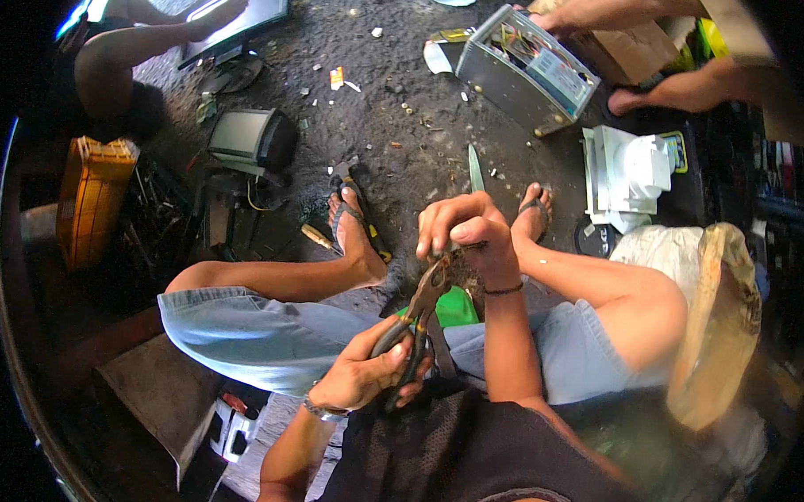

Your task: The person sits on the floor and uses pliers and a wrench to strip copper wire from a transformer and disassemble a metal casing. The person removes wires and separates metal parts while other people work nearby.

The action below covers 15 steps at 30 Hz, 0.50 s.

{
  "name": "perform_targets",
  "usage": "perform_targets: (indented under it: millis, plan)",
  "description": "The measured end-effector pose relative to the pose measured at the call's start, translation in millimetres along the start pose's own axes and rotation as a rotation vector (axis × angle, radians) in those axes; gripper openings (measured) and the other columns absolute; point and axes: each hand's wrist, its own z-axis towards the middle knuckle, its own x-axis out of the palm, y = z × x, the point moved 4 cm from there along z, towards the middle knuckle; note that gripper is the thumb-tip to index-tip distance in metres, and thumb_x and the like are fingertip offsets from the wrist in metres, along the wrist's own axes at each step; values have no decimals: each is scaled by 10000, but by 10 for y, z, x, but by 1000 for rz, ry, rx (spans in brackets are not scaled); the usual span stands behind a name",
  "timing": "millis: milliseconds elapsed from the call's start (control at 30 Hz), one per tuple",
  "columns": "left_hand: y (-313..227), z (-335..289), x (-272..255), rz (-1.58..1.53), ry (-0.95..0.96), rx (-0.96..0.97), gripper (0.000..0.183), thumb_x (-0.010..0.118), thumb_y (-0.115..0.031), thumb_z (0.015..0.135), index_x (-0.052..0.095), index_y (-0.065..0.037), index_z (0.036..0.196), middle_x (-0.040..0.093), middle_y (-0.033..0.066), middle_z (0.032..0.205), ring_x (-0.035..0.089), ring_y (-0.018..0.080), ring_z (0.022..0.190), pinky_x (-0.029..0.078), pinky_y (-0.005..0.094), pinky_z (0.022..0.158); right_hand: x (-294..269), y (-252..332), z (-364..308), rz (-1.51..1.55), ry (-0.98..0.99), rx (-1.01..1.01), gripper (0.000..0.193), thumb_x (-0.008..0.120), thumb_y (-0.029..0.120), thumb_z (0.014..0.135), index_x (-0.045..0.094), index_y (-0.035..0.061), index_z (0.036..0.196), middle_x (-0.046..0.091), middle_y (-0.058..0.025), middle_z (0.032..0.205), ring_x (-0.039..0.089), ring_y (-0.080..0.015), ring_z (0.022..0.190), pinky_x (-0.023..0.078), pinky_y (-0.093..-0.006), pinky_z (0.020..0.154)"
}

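Head view: your left hand [362,373] has fingers wrapped around the black-handled pliers [427,298], probably for leverage. Your right hand [470,232] has fingers curled in, seemingly pinching a small dark piece [458,249] at the pliers' tip, likely steadying it.

The left fingers [389,363] curl closed, the right fingers [440,222] bent farther forward, right forearm [510,348] extended.

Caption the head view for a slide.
Left hand grips black-handled pliers at the right hand; beyond, an opened computer case.
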Motion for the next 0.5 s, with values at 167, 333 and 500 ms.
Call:
perform_targets:
  millis: [167, 333, 500]
  plan:
    - [-74, -129, -155, -238, 59, -5, 247, 572, -285, 1049, 459, -71, 1103, 521, 217, 1009, 560, 258, 725, 492, 372, 589, 165, 56, 20, -198, -214, 174, 319, 599, 236, 897, 723, -58, 920, 741, -174, 876, 716, -219, 848, 551, -329, 786]
    - [-89, -106, -244, -306, 32, 31, 213, 587, -260, 1035, 486, -79, 1086, 541, 227, 972, 574, 273, 695, 484, 378, 533, 327, 86, -111, -490, -489, -46, 342, 606, 269, 1004, 708, -38, 894, 691, -55, 793, 617, -93, 715, 476, -257, 652]
    - [-14, -85, -158, -88, 21, -37, 208, 660, -143, 991, 473, -68, 1045, 555, 189, 908, 567, 244, 655, 478, 362, 531, 281, 124, -82, -683, -529, -89, 511, 632, 273, 997, 522, -40, 607, 442, -33, 515, 398, -47, 536, 305, -325, 473]
